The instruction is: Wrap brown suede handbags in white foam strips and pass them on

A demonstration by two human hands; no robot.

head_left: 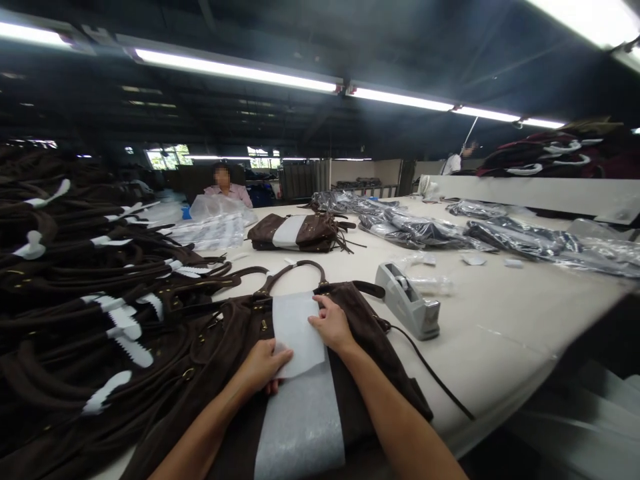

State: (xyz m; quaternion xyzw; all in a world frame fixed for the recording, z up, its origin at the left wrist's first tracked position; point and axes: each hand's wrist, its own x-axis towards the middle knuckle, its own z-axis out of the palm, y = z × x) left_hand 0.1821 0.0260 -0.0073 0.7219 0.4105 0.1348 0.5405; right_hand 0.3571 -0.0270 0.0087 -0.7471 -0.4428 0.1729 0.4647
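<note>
A pale table (pixel 480 313) spreads away from the person, with a large heap of dark brown bags (pixel 50 280) on the left and plastic-wrapped bundles (pixel 415 227) across its far right part. Directly in front of the person lies a dark brown bag (pixel 370 340), beneath and between both hands, its looped handles pointing away. A similar bag (pixel 310 230) lies farther off, beyond those handles. A white paper strip (pixel 300 427) runs down the middle of the near bag, its upper piece overlapping the lower. A grey tape dispenser (pixel 407 303) stands just right of this bag. The left hand (pixel 265 365) pinches the upper piece's lower left edge, thumb on top; the right hand (pixel 333 327), fingers bent, touches its upper right edge, though whether it grips cannot be told.
</note>
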